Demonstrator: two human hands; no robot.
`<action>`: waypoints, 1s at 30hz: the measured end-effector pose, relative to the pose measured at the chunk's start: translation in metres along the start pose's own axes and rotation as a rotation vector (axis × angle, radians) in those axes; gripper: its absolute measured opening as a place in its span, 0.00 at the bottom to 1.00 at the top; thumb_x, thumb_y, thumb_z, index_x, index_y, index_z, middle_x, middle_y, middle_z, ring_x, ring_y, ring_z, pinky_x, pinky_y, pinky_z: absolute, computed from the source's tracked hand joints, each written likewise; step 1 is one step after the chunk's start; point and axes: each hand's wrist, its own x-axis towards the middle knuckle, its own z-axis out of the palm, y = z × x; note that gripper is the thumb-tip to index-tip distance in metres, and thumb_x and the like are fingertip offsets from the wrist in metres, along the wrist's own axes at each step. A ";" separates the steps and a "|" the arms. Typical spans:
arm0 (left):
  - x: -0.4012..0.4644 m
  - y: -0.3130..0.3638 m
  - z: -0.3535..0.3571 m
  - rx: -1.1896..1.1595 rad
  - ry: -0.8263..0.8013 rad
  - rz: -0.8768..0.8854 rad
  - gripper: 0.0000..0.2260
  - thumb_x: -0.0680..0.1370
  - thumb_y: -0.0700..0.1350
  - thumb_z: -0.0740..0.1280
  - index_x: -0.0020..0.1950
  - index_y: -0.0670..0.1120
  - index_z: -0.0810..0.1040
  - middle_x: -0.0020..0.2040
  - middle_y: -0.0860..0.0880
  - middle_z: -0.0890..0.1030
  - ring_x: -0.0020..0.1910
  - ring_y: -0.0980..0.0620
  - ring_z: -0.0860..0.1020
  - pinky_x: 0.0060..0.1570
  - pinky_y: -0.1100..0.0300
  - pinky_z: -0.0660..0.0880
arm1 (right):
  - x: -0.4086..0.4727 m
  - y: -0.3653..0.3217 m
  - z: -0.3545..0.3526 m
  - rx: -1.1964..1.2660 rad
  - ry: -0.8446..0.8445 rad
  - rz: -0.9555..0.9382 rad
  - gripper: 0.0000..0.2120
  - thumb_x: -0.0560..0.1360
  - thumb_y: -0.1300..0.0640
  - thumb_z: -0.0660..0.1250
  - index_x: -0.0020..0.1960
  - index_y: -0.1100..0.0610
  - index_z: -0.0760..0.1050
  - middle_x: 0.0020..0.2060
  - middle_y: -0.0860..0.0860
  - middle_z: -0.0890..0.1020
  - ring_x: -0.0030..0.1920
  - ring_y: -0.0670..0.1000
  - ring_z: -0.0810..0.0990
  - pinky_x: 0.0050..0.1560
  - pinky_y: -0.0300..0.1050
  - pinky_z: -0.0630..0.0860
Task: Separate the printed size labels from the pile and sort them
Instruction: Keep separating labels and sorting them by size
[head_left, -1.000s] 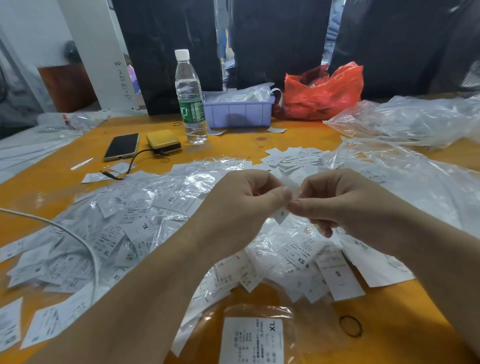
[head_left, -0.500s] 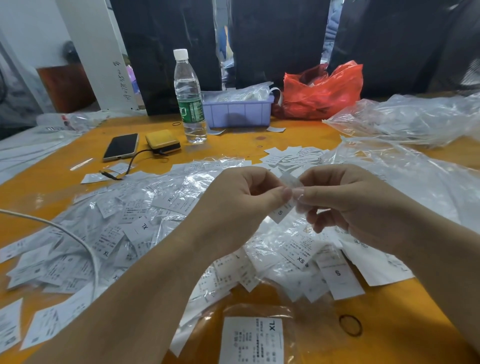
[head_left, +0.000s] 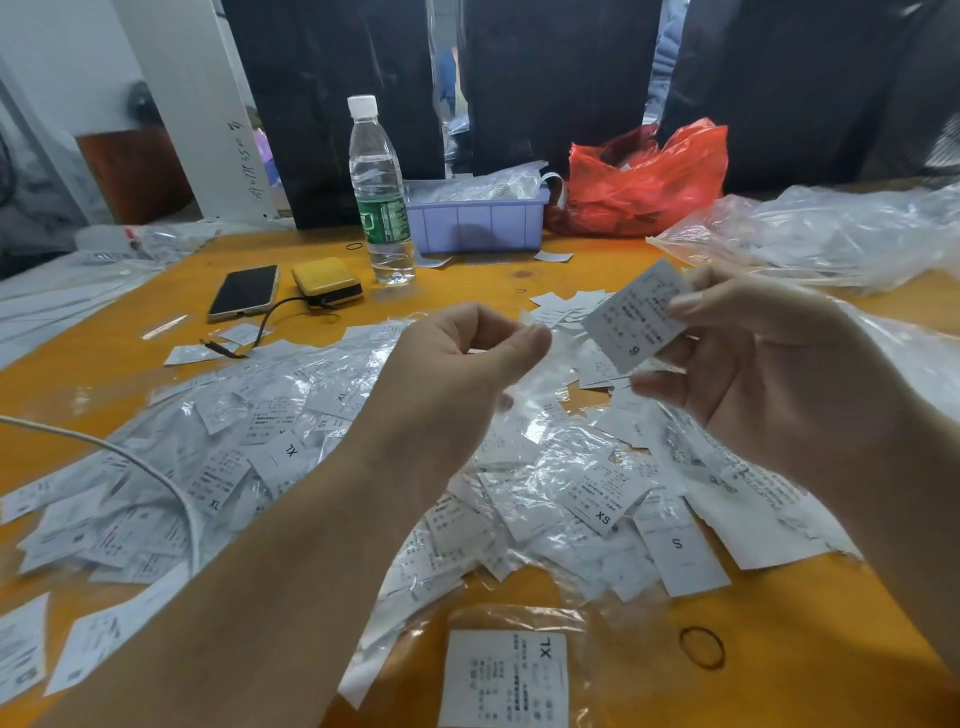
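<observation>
Right hand (head_left: 769, 364): pinching 1 label (head_left: 636, 317) at its edge.
Left hand (head_left: 457, 374): fingers curling loosely, holding nothing visible.
Label: looking light, thin, floppy; edge pinching suits.
Pile (head_left: 363, 457): lying slippery in plastic.

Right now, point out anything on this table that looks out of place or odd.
A lone rubber band lies loose on the orange table, away from the label pile. A white cable trails across that pile and could snag. Several labels lie upside down, like the XL one. The right hand holds one label.
</observation>
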 end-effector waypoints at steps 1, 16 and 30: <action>0.000 0.001 0.001 -0.052 -0.009 -0.021 0.08 0.65 0.56 0.72 0.34 0.52 0.80 0.33 0.55 0.79 0.33 0.58 0.77 0.43 0.55 0.77 | 0.000 0.002 0.000 -0.031 -0.050 0.031 0.08 0.69 0.63 0.64 0.33 0.56 0.71 0.39 0.57 0.82 0.43 0.54 0.83 0.36 0.44 0.82; 0.001 0.000 0.006 -0.369 -0.085 -0.075 0.11 0.65 0.45 0.72 0.46 0.44 0.79 0.40 0.47 0.84 0.43 0.49 0.84 0.41 0.57 0.82 | 0.001 0.017 0.010 -0.285 -0.081 0.046 0.08 0.67 0.65 0.67 0.30 0.57 0.76 0.37 0.63 0.83 0.38 0.59 0.81 0.36 0.44 0.81; -0.002 0.003 0.003 -0.055 -0.340 -0.205 0.09 0.74 0.33 0.71 0.50 0.44 0.85 0.43 0.43 0.84 0.32 0.54 0.77 0.35 0.62 0.76 | 0.001 0.015 0.010 -0.290 0.190 -0.052 0.15 0.72 0.74 0.65 0.52 0.58 0.77 0.35 0.54 0.81 0.40 0.57 0.83 0.40 0.50 0.82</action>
